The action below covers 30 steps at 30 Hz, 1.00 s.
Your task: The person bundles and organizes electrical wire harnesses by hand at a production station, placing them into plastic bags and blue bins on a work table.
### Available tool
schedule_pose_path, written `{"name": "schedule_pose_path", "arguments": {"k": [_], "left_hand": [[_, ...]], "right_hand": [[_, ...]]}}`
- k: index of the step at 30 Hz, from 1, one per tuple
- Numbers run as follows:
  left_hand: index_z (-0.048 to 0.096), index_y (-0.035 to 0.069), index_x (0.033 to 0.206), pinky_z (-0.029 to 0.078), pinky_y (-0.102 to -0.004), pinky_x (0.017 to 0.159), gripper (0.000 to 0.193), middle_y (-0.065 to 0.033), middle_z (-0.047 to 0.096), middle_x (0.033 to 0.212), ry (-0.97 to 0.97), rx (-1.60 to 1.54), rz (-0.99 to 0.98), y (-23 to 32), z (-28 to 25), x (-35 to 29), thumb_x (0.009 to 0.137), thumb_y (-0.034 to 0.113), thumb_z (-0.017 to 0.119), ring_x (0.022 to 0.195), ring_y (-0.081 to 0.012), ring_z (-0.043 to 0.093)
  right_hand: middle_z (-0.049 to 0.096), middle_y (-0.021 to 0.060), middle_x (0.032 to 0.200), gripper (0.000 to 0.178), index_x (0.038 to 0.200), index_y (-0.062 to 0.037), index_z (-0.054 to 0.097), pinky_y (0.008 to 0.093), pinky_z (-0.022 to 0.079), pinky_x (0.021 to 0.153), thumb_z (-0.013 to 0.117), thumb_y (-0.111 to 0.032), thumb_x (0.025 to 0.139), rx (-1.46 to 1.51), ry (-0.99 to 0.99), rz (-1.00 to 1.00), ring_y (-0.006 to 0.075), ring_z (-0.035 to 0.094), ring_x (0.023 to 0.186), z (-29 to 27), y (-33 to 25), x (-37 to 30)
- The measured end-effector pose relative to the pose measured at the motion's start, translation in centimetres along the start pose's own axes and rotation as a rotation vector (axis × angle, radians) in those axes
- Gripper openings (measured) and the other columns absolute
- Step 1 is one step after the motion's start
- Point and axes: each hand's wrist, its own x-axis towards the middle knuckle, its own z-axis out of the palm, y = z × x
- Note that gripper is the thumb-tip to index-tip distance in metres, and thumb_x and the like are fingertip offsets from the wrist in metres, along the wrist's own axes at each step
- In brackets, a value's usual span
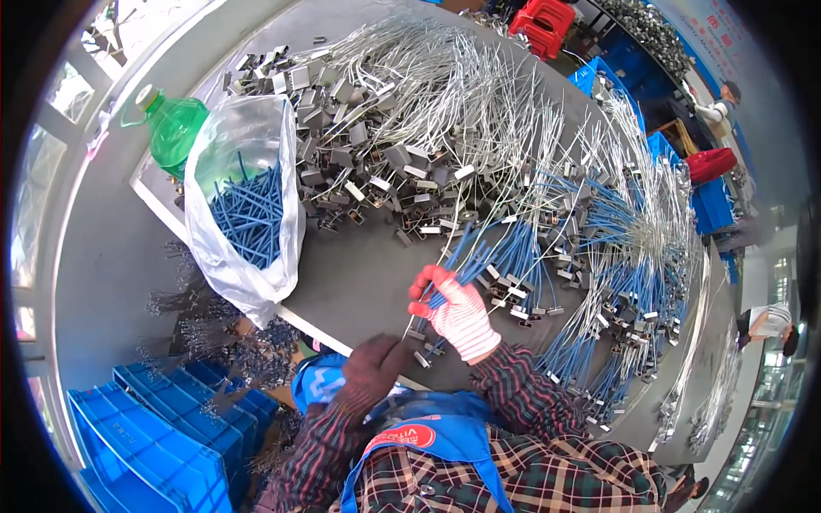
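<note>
My right hand (pixel 459 320), in a white glove with red stripes, is closed around a few thin blue tubes (pixel 469 261) at the table's near edge. My left hand (pixel 374 368), in a dark brown glove, is closed just to the left and nearer to me. Its fingertips pinch a thin white wire (pixel 410 325) that runs up beside the right hand. Small metal clip-like parts (pixel 422 359) lie just below the right hand. Beyond it, a bundle of wires with blue tubes (pixel 523 256) ends in similar metal pieces.
Heaped metal parts with long white wires (pixel 445 77) spread over the grey table (pixel 342 265). A clear bag (pixel 286 231) of blue tubes stands left, beside a green bottle (pixel 175 128). Blue crates (pixel 145 436) stand lower left. A red stool (pixel 543 26) is at the back.
</note>
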Motion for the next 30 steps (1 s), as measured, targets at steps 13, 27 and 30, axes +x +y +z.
{"name": "schedule_pose_path", "arguments": {"k": [13, 27, 30], "left_hand": [[0.066, 0.001, 0.08, 0.043, -0.0286, 0.055, 0.027, -0.0062, 0.062, 0.069, -0.247, -0.783, -1.026, -10.1, -8.4, -18.6, 0.08, 0.028, 0.062, 0.061, -0.0159, 0.057], [0.063, 0.003, 0.076, 0.048, -0.0318, 0.055, 0.021, -0.0078, 0.061, 0.067, -0.022, -0.807, -1.076, -14.0, -8.1, -20.5, 0.072, 0.021, 0.071, 0.057, -0.0193, 0.058], [0.061, 0.004, 0.075, 0.049, -0.0318, 0.055, 0.021, -0.0072, 0.059, 0.066, -0.001, -0.861, -1.015, -13.3, -8.0, -20.1, 0.072, 0.022, 0.071, 0.056, -0.0185, 0.058]], "right_hand": [[0.063, 0.0107, 0.09, 0.029, 0.106, -0.0015, 0.058, 0.0322, 0.057, 0.056, 0.062, -0.025, 0.089, -0.234, 0.058, -0.306, 0.0213, 0.064, 0.079, 0.3, -6.0, 2.8], [0.064, 0.0099, 0.088, 0.023, 0.103, -0.005, 0.06, 0.0332, 0.056, 0.055, 0.063, -0.022, 0.088, -0.21, 0.181, -0.361, 0.0245, 0.066, 0.076, -2.1, -9.0, 3.4], [0.064, 0.0092, 0.088, 0.022, 0.102, -0.0044, 0.059, 0.0325, 0.054, 0.054, 0.062, -0.021, 0.089, -0.16, 0.123, -0.222, 0.0236, 0.064, 0.077, -3.3, -8.9, 2.8]]}}
